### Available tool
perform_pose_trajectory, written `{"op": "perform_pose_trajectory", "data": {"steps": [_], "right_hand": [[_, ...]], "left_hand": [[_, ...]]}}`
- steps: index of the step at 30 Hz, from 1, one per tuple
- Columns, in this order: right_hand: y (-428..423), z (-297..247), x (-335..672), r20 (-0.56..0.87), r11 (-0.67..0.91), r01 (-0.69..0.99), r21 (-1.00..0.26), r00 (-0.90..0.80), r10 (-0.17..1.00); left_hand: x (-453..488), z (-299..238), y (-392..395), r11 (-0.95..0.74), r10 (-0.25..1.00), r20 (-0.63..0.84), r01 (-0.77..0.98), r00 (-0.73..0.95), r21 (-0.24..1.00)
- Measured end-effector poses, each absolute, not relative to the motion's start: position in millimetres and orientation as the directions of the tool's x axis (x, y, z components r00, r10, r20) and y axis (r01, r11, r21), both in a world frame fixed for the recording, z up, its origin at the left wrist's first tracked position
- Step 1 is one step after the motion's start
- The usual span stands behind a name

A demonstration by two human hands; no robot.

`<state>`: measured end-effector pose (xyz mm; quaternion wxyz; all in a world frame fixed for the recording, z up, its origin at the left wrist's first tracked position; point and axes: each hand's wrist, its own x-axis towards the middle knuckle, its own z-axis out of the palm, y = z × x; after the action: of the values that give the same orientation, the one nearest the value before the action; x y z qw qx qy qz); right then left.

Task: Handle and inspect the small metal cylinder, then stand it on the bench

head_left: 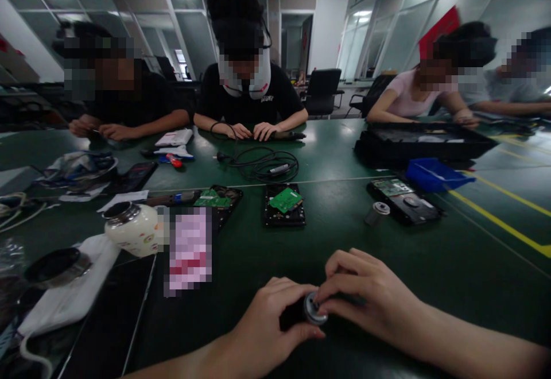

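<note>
A small round metal motor [309,313] is between my hands, near the front of the green table, with its grey end face turned up. My left hand [269,318] is closed around its side, thumb in front and fingers behind. My right hand [365,287] is closed in a pinch, its fingertips at the motor's end face. Whatever lies between those fingertips is too small and covered to make out. Another silver motor [379,213] stands farther back to the right, beside an opened hard drive [408,201].
More opened drives with green circuit boards [286,200] lie ahead. At left are a cream jar [135,229], a black phone [109,316] and a white pouch [73,293]. A blue tray [437,175] and black case [424,143] sit back right. Several co-workers sit across the table.
</note>
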<state>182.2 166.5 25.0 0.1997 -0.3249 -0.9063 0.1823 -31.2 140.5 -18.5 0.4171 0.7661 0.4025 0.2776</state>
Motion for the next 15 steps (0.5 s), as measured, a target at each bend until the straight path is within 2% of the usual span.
{"op": "perform_pose_trajectory", "data": {"steps": [4, 7, 12, 15], "right_hand": [[162.1, 26.0, 179.6, 0.227, 0.746, 0.544, -0.384, -0.728, 0.647], [164.0, 33.8, 181.9, 0.242, 0.746, 0.521, -0.414, -0.727, 0.642], [191.7, 40.0, 206.8, 0.359, 0.674, 0.594, -0.439, -0.572, 0.738], [212.8, 20.2, 227.8, 0.312, 0.618, 0.666, -0.418, -0.534, 0.786]], "left_hand": [[-31.5, -16.7, 139.1, -0.324, 0.844, 0.081, 0.385, 0.53, 0.864], [-32.0, -17.2, 138.7, -0.333, 0.843, 0.102, 0.363, 0.528, 0.87], [-32.6, -18.4, 140.2, -0.338, 0.838, 0.113, 0.345, 0.534, 0.876], [-32.3, -18.1, 140.9, -0.325, 0.843, 0.098, 0.355, 0.529, 0.877]]}}
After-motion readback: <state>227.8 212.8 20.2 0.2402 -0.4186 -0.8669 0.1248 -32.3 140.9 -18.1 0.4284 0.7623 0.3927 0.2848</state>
